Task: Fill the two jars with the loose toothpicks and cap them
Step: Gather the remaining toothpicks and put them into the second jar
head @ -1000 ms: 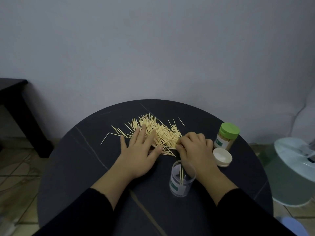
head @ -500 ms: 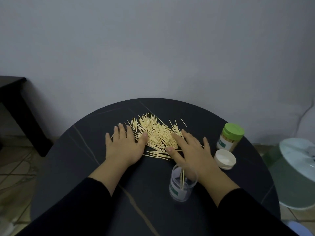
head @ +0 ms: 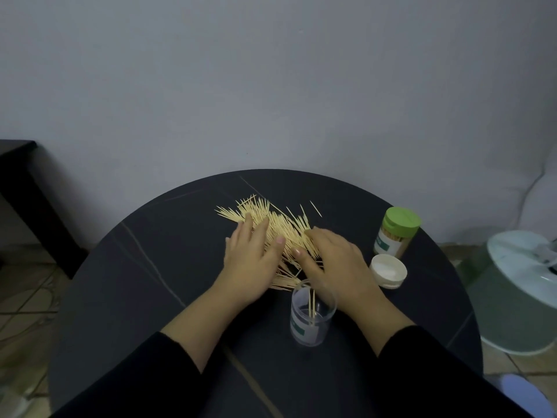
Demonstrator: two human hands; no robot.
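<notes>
- The toothpicks (head: 281, 229) lie in a loose heap just behind the open jar (head: 312, 316). A few stand inside it.
- They look light, thin, stiff and pointy. They may roll, so pinch a bunch by its middle.
- The left hand (head: 250, 262) and right hand (head: 336, 262) lie flat on the heap and hold nothing.
- The white lid (head: 388, 271) and green-lidded jar (head: 395, 233) sit right of the open jar, near the table (head: 144, 267) edge. There is more room to its left.
</notes>
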